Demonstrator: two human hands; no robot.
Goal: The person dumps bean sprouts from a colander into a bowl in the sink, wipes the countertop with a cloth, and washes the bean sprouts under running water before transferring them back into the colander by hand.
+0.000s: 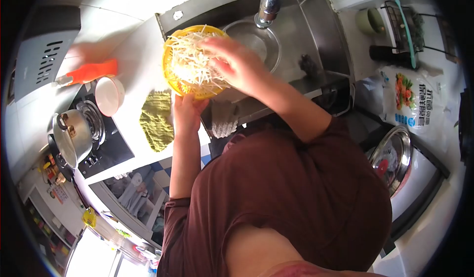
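Observation:
A yellow colander (167, 74) heaped with bean sprouts (190, 62) is held at the left side of the sink. My left hand (187, 110) grips its near rim from below, with the fingers partly hidden under it. Over the right part of the heap is my right hand (234, 62), its bent fingers and thumb apart and slightly blurred at the tips. The fingertips are close to or touching the sprouts; I see none clearly gripped between them.
Behind the colander, a round metal basin (254, 42) sits in the steel sink (316, 35) under the faucet (269, 5). A green cloth (157, 121), white bowl (109, 96), orange bottle (94, 72) and pot (74, 134) on the stove are left. A printed plastic bag (412, 99) hangs right.

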